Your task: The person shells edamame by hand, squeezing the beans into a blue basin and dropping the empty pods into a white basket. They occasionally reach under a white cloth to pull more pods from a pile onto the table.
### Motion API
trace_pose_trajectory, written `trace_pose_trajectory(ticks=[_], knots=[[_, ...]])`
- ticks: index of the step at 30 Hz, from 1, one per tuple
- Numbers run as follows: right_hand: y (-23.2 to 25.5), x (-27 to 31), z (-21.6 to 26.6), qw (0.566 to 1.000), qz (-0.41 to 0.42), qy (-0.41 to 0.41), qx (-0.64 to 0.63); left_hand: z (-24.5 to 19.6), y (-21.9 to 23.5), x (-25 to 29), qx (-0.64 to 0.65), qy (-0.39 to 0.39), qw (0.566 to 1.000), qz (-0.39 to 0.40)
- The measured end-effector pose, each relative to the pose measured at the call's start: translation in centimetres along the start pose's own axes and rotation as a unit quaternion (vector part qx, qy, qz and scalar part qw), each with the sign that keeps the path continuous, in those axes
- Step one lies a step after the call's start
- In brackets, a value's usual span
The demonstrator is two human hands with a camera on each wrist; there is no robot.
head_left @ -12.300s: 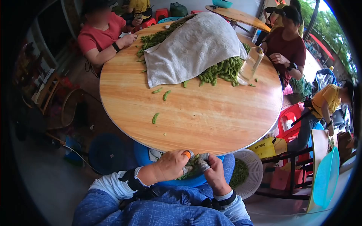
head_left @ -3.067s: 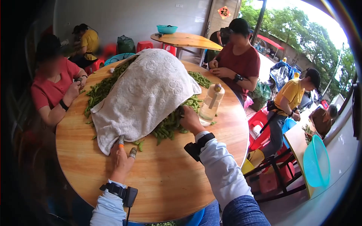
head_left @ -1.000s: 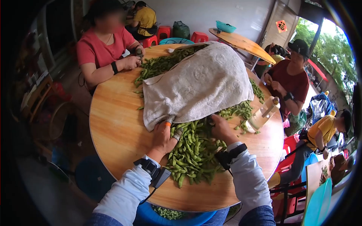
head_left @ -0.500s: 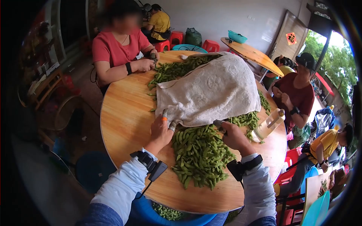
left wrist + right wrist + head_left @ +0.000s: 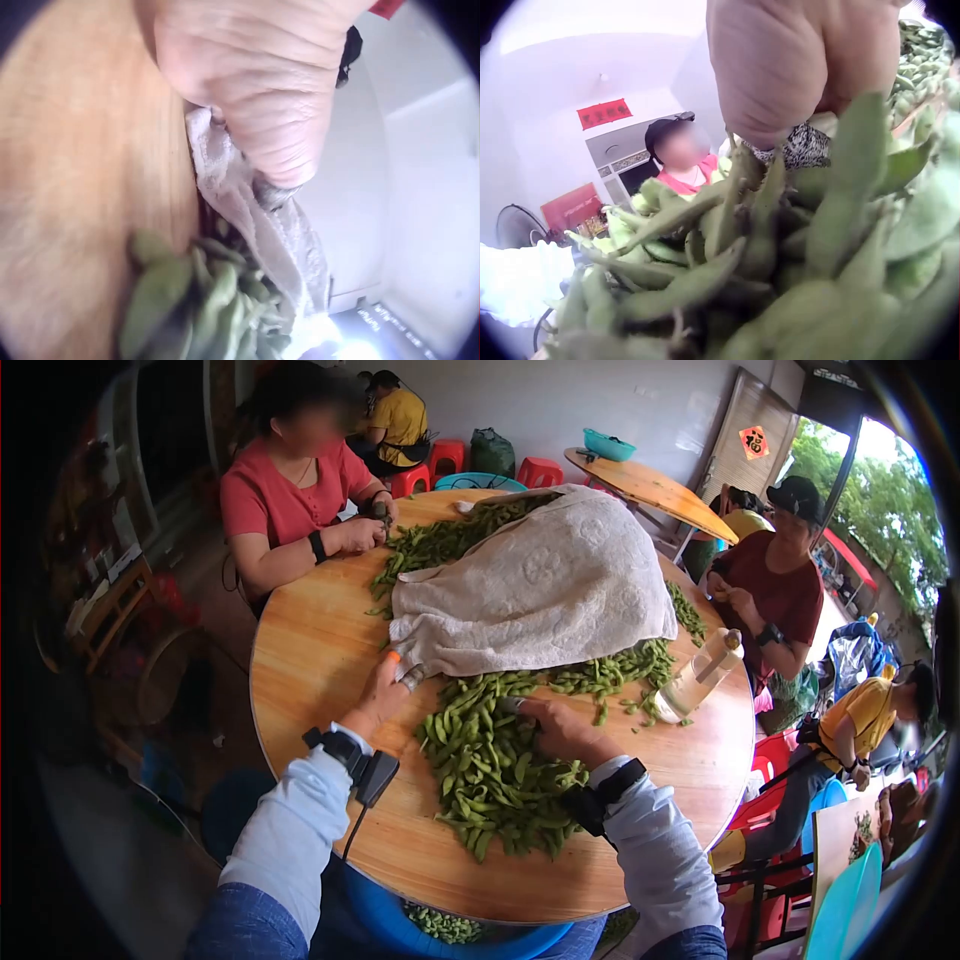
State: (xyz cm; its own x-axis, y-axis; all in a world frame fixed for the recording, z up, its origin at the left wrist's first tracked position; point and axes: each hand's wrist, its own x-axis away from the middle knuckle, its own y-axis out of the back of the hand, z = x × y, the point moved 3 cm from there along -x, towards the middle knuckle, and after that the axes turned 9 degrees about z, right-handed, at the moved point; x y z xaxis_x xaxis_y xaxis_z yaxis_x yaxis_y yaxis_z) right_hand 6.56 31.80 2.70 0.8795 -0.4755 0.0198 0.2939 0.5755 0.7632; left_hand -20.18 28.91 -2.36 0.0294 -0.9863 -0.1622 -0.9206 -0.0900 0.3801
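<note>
A pale towel (image 5: 540,585) covers much of a large heap of green bean pods on the round wooden table (image 5: 330,630). My left hand (image 5: 378,698) pinches the towel's near left corner; in the left wrist view a grey-covered thumb tip (image 5: 271,193) presses on the cloth (image 5: 281,247). In front of the towel lies a loose pile of pods (image 5: 490,770). My right hand (image 5: 568,732) rests at the right side of this pile, its covered fingertip reaching left over the pods. In the right wrist view the pods (image 5: 682,289) hide most of its fingers.
A clear water bottle (image 5: 700,675) stands at the table's right. Two people in red tops sit across, left and right. Below the near edge is a blue tub (image 5: 400,930) holding small green beans (image 5: 445,925). A second table (image 5: 660,490) stands behind.
Earlier my hands were at the tub; now they are on the table, with a pod pile in front of the towel. Lately the left hand drew the corner left, and the right came onto the pile.
</note>
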Motion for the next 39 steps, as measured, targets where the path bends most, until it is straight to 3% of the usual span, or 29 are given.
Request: trace_pose_trajectory(ticks=[3,4,6,8,9,10,12,13,14,16,18,19,20,23,24,25,26,28,30,31,33,36,37,39], knots=[[-1.7,0.6,1.2,0.994,0.024,0.079,0.068,-2.7,-1.2,5.5,-0.071,-0.112,0.984,-0.116],[-1.0,1.2,2.0,0.999,0.008,0.033,0.03,-3.0,-1.4,6.8,-0.063,-0.094,0.988,-0.105],[0.8,3.8,3.2,0.997,-0.021,-0.063,-0.049,-3.6,-1.8,9.0,0.059,0.025,0.997,-0.033],[2.2,6.2,-0.1,0.982,-0.173,-0.062,-0.053,-2.8,-2.3,9.2,0.04,0.04,0.998,-0.011],[3.0,7.7,-2.2,0.967,-0.202,-0.152,-0.036,-2.5,-2.6,9.1,0.03,0.045,0.999,0.0],[3.7,9.0,-3.9,0.942,-0.234,-0.241,-0.017,-3.1,-2.9,8.9,-0.058,0.001,0.998,0.005],[3.2,10.5,-6.8,0.929,-0.28,-0.242,0.014,-4.4,-4.7,8.0,-0.23,-0.099,0.968,0.018],[2.9,10.3,-5.5,0.952,-0.24,-0.186,0.04,-5.1,-5.8,7.5,-0.159,-0.148,0.976,0.014],[2.3,10.5,-4.5,0.961,-0.188,-0.203,0.014,-5.6,-6.7,7.5,-0.131,-0.141,0.981,0.021],[1.2,9.8,-2.0,0.987,-0.07,-0.147,0.007,-5.0,-7.5,7.5,-0.118,-0.157,0.98,0.024],[1.4,10.1,1.5,0.98,-0.156,-0.09,0.086,-6.3,-6.4,8.1,-0.051,-0.148,0.988,-0.003],[1.8,10.7,3.3,0.97,-0.198,-0.06,0.126,-9.1,-4.9,8.5,-0.111,-0.182,0.976,-0.042],[1.9,11.6,4.4,0.968,-0.217,-0.064,0.103,-11.8,-3.8,9.6,-0.269,-0.234,0.927,-0.113],[-0.1,14.9,7.1,0.963,-0.254,-0.07,0.058,-15.0,-1.2,12.6,-0.08,-0.198,0.973,-0.09],[-1.3,15.8,8.4,0.975,-0.212,-0.071,0.001,-17.7,-0.6,14.4,-0.024,-0.183,0.98,-0.078],[-2.9,16.5,9.6,0.983,-0.174,-0.06,-0.011,-20.2,-0.3,16.1,-0.033,-0.23,0.97,-0.068],[-4.4,16.6,11.0,0.986,-0.156,0.002,-0.054,-22.5,-0.2,17.7,-0.042,-0.275,0.959,-0.058],[-7.1,16.7,13.1,0.997,-0.023,0.006,-0.067,-26.9,-0.5,20.3,0.056,-0.342,0.938,0.024],[-9.5,16.7,13.1,0.996,-0.009,0.038,-0.081,-29.3,-0.1,21.5,0.025,-0.405,0.906,0.123],[-10.1,16.2,12.7,0.999,-0.02,0.039,-0.022,-30.9,0.0,21.9,0.031,-0.439,0.881,0.172],[-11.4,15.4,12.1,0.994,-0.038,0.042,0.088,-34.1,-0.2,23.2,0.005,-0.545,0.817,0.19],[-11.2,15.5,12.3,0.991,-0.132,0.016,0.018,-37.5,0.4,24.2,0.105,-0.532,0.817,0.198],[-11.6,15.7,11.9,0.982,-0.187,0.026,-0.018,-38.1,0.6,24.4,0.078,-0.526,0.816,0.228],[-12.2,15.8,11.3,0.979,-0.205,0.019,0.014,-38.3,0.6,24.9,0.085,-0.53,0.814,0.221]])
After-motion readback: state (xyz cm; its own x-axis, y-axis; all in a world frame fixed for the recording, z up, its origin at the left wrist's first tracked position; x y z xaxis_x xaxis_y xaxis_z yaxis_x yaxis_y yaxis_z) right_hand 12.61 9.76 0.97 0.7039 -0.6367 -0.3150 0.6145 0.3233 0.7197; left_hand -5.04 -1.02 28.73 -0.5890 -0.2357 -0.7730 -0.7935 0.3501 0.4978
